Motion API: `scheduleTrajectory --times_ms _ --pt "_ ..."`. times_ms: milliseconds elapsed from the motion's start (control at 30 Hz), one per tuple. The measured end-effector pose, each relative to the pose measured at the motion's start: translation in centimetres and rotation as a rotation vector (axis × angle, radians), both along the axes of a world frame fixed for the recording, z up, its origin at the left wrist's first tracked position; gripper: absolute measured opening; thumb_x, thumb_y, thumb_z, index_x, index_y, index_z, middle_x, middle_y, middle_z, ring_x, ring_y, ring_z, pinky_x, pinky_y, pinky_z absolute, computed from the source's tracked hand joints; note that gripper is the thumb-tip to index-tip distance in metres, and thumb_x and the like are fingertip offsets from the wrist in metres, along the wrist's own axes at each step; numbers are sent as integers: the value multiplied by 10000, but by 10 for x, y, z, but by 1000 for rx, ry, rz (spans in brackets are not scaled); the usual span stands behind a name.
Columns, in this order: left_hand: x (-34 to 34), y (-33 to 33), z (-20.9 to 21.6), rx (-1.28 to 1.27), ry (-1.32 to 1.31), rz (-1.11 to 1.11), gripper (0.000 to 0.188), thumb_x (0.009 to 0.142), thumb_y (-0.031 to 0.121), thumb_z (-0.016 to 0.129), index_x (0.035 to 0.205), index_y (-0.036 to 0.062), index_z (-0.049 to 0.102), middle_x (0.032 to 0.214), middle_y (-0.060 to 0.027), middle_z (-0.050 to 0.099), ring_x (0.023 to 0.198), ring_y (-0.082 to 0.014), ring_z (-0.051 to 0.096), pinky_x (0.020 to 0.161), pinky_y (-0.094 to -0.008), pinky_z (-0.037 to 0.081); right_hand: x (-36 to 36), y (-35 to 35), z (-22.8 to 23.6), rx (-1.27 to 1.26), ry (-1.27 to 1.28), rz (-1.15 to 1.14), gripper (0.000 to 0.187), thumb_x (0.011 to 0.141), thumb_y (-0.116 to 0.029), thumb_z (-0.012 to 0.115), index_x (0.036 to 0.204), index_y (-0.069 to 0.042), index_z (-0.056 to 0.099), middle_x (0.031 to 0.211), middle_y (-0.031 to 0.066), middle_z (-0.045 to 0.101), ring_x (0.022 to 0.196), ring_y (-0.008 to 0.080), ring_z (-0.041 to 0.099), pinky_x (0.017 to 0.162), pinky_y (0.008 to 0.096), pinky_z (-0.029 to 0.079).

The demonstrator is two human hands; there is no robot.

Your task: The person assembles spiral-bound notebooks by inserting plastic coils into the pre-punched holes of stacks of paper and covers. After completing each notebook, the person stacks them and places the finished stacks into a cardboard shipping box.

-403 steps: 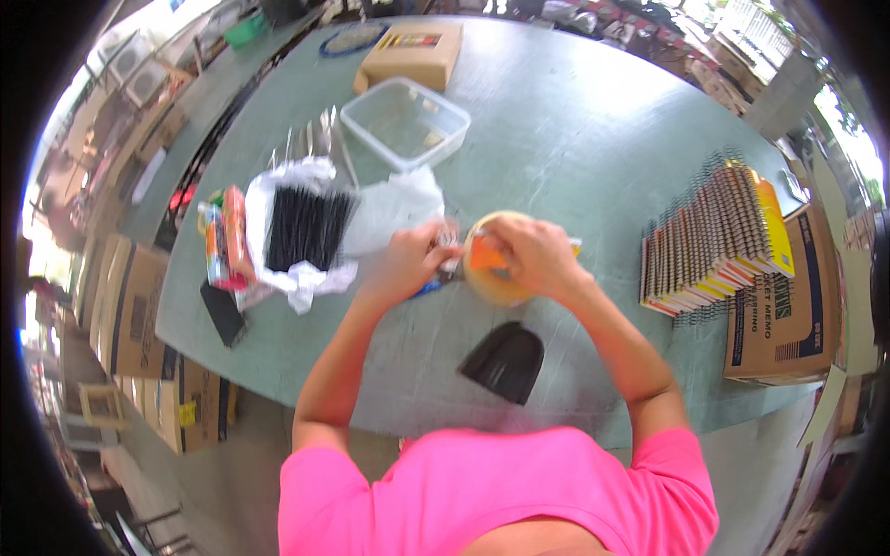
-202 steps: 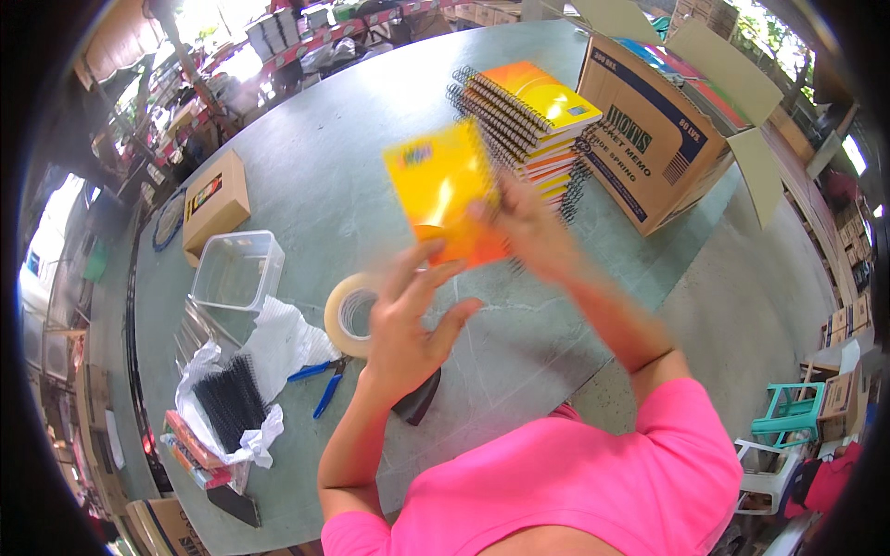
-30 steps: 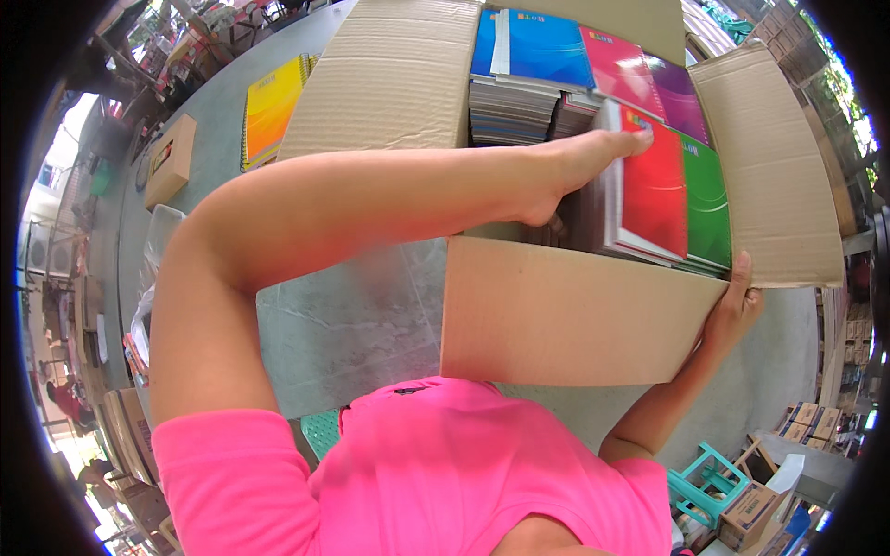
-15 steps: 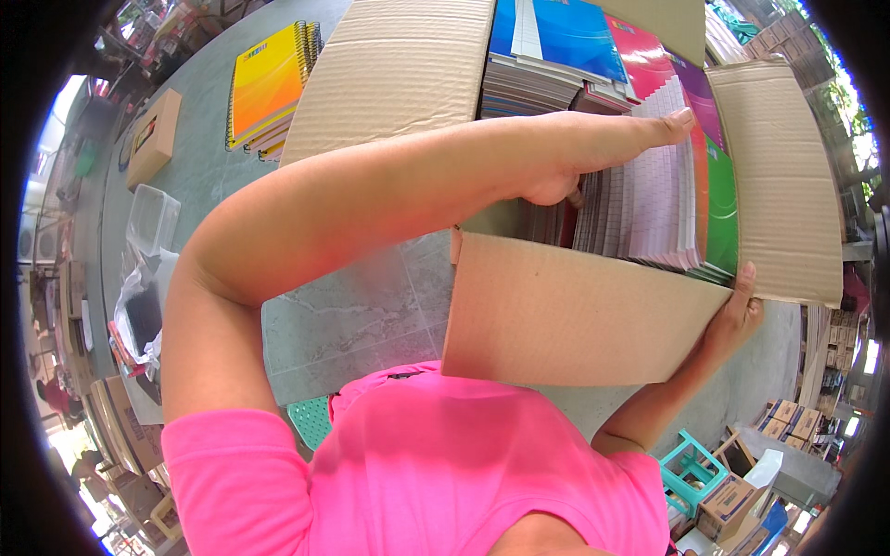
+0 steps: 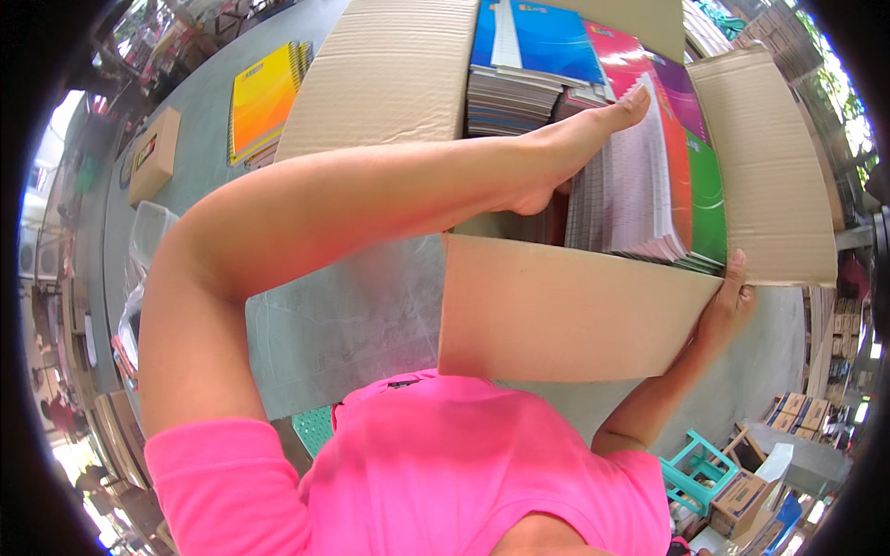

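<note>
A cardboard box (image 5: 575, 310) stands before me, filled with notebooks. Blue-covered notebooks (image 5: 556, 42) lie stacked at its far left; red, purple and green covers (image 5: 706, 199) show on the right. My left hand (image 5: 579, 144) reaches into the box, thumb stretched out against a tilted row of orange-edged notebooks (image 5: 640, 185) with ruled pages. Its other fingers are mostly hidden below the palm, in the gap beside that row. At the near right corner, my right hand (image 5: 728, 306) grips the box, its thumb up by the rim.
The box's flaps (image 5: 389, 79) spread outward on the grey table (image 5: 348, 320). Yellow-orange spiral notebooks (image 5: 261, 102) lie stacked at the far left, near a small brown box (image 5: 155, 156) and a clear plastic container (image 5: 153, 227). A teal stool (image 5: 700, 473) stands at lower right.
My left hand has shifted left, its thumb drawing back along the tilted notebooks. The box appears slightly further left in view. My right hand keeps its hold on the corner.
</note>
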State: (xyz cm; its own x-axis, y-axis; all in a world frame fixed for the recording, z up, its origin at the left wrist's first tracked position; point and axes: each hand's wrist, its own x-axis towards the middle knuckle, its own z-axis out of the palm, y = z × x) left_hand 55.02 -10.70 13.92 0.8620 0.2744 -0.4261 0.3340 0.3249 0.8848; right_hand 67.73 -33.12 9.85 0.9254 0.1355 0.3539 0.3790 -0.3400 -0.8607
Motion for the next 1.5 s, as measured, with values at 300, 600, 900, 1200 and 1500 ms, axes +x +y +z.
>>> scheduleTrajectory --times_ms 300,600,900,1200,1500 --pt "4 -4 -5 -207 -196 -209 1169 656 814 466 1442 88 -4 1499 -156 23 1376 -345 -21 1059 -572 74 0 -2 -1 -11 -60 1 438 910 -350 527 968 75 617 878 122 650 785 144 577 714 273 449" --pt "7 -14 -10 -260 -23 -46 691 740 467 609 1270 59 439 1250 -121 496 1151 -243 458 996 -424 283 2 -1 -2 -27 -45 14 425 915 -317 516 965 95 608 878 133 647 783 149 566 715 283 444" --pt "4 -15 -6 -351 76 -98 529 740 264 642 1200 66 472 1111 -75 579 1010 -210 570 888 -414 449 -8 6 -9 147 -31 56 409 927 -307 500 973 90 587 896 116 630 802 142 546 725 267 433" --pt "0 -7 8 -400 -147 -3 452 738 226 628 1125 26 510 1054 -91 592 975 -193 583 868 -346 457 -2 2 -6 233 45 38 391 924 -288 508 1020 87 566 968 126 612 851 147 546 759 273 433" --pt "12 -19 -14 -250 42 -130 814 698 596 603 1307 87 422 1297 -125 468 1197 -232 397 1017 -363 220 -4 5 -8 332 133 24 416 909 -295 524 1063 91 538 1033 156 582 887 181 547 775 295 443"
